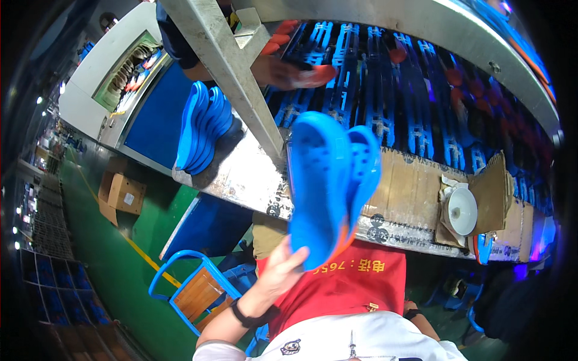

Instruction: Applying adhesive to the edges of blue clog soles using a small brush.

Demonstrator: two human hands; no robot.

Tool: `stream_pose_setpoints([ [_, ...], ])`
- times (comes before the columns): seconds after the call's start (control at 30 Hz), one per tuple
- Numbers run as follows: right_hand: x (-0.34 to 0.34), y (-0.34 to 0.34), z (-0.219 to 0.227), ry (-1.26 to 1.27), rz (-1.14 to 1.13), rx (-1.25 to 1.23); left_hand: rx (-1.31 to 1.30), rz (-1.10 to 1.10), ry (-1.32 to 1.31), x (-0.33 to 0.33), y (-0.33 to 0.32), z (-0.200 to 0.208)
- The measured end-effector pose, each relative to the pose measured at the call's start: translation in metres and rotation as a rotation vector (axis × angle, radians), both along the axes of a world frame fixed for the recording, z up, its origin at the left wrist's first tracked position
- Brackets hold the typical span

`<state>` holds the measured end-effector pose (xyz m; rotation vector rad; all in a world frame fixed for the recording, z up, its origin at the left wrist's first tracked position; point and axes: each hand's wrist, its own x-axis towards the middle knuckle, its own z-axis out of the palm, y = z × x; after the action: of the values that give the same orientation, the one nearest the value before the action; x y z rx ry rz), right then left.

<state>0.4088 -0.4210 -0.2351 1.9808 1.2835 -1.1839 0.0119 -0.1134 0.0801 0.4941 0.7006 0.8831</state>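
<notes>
Blue, smooth and foam-like, a pair of rounded clogs with holes through the toes fills the middle of my view, held up in front of the near edge of a long pale table. I see the bare left hand gripping the nearer clog at its heel, thumb against the inside of the rim, toe pointing away from the body; its mate overlaps it just to the right, and I cannot tell how the fingers secure that one. The right hand is almost wholly hidden beyond its dark wristband, so I cannot tell whether its fingers are open or closed. I judge these clogs to be light and springy, hardly fragile, perhaps a little slick on the outside. I would pinch the thick heel wall, as here, and press both rims together so neither twists loose. At the table's left end stands a nested row of matching blue clogs; to the right, a shallow white round dish sits in an open brown cardboard box. Beyond the grey metal post, a co-worker's hand holds an orange-red shoe.
</notes>
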Motion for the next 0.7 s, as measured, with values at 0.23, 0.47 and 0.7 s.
stream_pose_setpoints([
  [0.23,0.002,0.016,0.012,0.248,-0.078,0.138,-0.009,-0.100,-0.039,0.098,0.023,-0.019],
  [0.47,-0.016,0.086,0.132,0.344,-0.150,0.897,-0.004,-0.010,-0.026,0.130,0.014,-0.041],
  [0.7,-0.054,0.175,0.287,0.339,-0.042,1.294,0.651,-0.327,0.859,0.100,0.030,-0.045],
])
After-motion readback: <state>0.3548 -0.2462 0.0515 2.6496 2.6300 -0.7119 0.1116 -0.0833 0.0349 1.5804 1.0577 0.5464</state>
